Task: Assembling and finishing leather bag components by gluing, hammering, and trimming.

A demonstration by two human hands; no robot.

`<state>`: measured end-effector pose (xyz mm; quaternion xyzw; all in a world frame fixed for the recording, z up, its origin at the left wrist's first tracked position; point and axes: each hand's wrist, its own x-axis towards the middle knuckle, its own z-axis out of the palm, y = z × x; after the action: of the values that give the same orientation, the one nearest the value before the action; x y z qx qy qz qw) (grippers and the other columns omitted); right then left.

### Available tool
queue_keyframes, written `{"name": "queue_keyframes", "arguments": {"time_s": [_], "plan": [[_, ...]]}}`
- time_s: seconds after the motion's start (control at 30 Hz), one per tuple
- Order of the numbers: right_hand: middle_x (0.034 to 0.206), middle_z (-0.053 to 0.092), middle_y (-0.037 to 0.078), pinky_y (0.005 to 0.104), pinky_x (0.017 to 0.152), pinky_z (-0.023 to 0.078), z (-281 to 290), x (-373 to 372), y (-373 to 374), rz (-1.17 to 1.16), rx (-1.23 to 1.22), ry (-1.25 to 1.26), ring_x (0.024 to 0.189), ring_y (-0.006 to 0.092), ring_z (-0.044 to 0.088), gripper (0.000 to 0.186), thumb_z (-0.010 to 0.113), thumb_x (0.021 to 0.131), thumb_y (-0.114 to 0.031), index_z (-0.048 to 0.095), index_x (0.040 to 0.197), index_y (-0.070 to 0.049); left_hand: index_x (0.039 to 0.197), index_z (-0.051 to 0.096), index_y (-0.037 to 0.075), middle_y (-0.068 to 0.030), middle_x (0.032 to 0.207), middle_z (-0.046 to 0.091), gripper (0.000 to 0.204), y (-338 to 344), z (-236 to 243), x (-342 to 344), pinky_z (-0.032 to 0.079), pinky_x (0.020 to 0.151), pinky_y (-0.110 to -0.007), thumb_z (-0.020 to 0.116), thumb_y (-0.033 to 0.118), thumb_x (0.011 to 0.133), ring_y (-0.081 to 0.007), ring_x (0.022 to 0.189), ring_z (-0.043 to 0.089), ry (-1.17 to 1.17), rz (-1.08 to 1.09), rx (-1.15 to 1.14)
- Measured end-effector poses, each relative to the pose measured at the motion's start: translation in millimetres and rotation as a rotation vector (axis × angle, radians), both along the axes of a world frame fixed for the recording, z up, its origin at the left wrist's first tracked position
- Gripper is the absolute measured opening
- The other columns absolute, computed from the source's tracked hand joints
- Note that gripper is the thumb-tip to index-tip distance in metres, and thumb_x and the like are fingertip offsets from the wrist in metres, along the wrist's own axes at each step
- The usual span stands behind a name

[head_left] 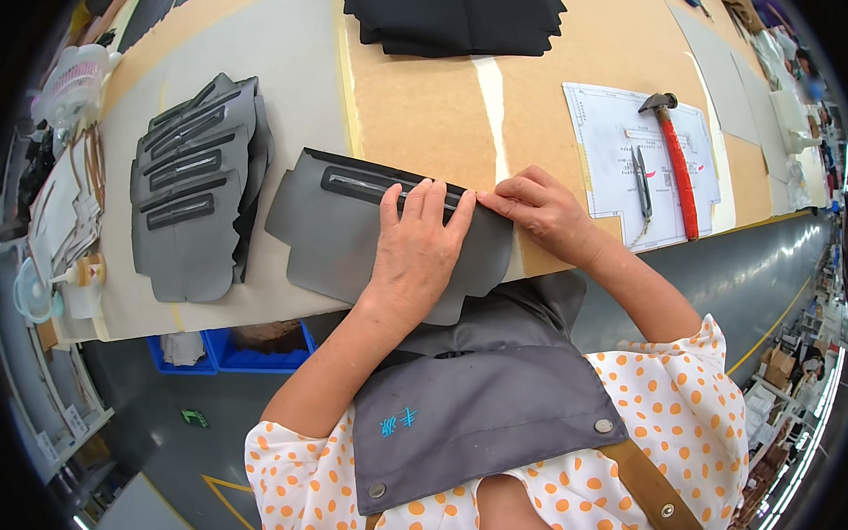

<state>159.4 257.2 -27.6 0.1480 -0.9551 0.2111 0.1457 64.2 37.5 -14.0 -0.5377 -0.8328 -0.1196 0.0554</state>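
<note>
A grey flat panel [325, 245], leather-like with notched corners, lies at the table's front edge. Along its far side run a black edge strip and a dark-framed long slot. My left hand [414, 242] rests flat on the panel, fingers spread, their tips at the slot and the strip. At the strip's right end, my right hand [545, 214] pinches the panel's far right corner between thumb and forefinger. To the left lies a stack of similar grey panels [185, 250], overlapping so that several slots show.
A claw hammer [680, 177] with a red handle and small thread snips [641, 187] lie on a printed paper sheet [596, 119] at right. Black cut sheets [457, 19] sit at the back. A capped bottle [84, 286] stands far left; blue bins [223, 351] are below the table.
</note>
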Motion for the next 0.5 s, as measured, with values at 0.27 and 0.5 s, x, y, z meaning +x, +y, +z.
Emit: {"name": "queue_keyframes", "arguments": {"time_s": [0.27,0.5], "plan": [[0.104,0.068,0.003,0.0349,0.083,0.057,15,-36,40,-0.031,-0.004,0.112,0.096,0.0256,0.063,0.042,0.069,0.076,0.006,0.075,0.115,-0.01,0.121,0.068,0.007,-0.0134,0.109,0.068,0.03,-7,21,-87,0.048,0.095,-0.042,0.065,0.005,0.091,-0.0322,0.108,0.063,-0.279,0.069,0.053],[0.104,0.067,0.007,0.0363,0.084,0.055,25,-41,7,-0.295,-0.243,0.311,0.097,0.027,0.064,0.033,0.08,0.083,-0.005,0.074,0.115,-0.012,0.109,0.07,0.0,-0.0023,0.086,0.069,0.02,-22,12,-113,0.051,0.071,-0.028,0.071,0.013,0.095,-0.0094,0.08,0.064,-0.995,0.358,0.03]]}}
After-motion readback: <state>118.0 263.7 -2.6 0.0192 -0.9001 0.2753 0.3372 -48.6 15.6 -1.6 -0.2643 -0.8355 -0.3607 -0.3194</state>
